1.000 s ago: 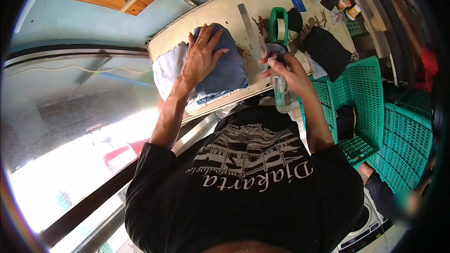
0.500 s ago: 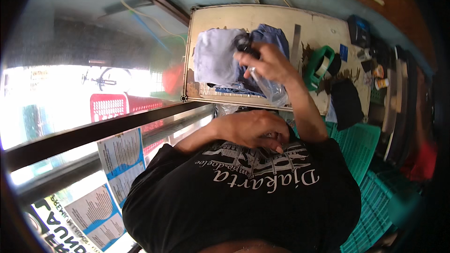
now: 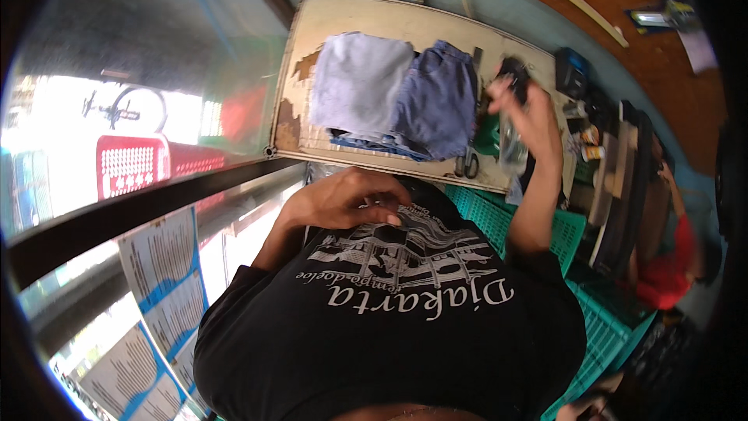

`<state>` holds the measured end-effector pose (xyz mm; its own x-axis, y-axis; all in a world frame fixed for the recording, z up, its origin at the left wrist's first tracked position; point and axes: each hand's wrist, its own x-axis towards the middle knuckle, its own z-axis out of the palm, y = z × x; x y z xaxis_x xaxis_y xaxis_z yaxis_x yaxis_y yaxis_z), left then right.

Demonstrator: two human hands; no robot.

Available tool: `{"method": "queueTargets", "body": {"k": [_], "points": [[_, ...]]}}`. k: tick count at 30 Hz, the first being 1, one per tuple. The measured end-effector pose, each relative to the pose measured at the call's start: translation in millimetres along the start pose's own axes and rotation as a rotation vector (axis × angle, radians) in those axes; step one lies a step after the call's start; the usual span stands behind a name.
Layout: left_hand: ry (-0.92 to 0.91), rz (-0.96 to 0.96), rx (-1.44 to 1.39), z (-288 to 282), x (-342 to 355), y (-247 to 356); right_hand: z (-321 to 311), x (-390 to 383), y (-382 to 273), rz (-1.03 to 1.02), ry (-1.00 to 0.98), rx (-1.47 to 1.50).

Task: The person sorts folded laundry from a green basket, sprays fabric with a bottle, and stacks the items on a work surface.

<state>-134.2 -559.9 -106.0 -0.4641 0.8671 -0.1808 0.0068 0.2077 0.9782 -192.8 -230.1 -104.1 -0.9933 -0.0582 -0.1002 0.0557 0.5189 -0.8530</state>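
Clasped the spray bottle [image 3: 513,146] in right fingers [image 3: 508,101]; held left fingers [image 3: 380,185] loosely curled; risked, through a low swing, knocking the green dispenser [image 3: 488,137] beside right fingers.

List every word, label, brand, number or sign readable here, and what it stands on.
Black T-shirt: white lettering, upside down in this view; the largest line is legible, but I won't copy its wording.
White-and-blue sheets: print too small to read.
Small orange-and-white containers: markings too small to read.
Clear bottle in the right hand: blurred, nothing legible.
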Motion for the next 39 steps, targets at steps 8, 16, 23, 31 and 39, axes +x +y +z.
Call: {"method": "queueTargets", "body": {"k": [8, 16, 23, 31, 39], "points": [[-0.116, 0.071, 0.131, -10.1, 19.6, -15.6, 19.4, 101.0, 144.5, 0.191, 0.277, 0.072], [-0.112, 0.133, 0.12, -4.6, 15.4, -43.3, 84.9, 161.7, 216.5, 0.03, 0.405, 0.087], [-0.187, 0.073, 0.083, -7.1, 11.0, -63.3, 78.1, 169.2, 259.0, 0.12, 0.37, 0.159], [-0.319, 0.137, 0.105, -7.8, 34.3, -61.9, 63.5, 89.2, 206.9, 0.109, 0.522, -0.314], [-0.631, -0.042, 0.092, 37.6, 89.6, -78.6, 172.7, -165.7, 206.8, 0.248, 0.246, -0.173]]}}
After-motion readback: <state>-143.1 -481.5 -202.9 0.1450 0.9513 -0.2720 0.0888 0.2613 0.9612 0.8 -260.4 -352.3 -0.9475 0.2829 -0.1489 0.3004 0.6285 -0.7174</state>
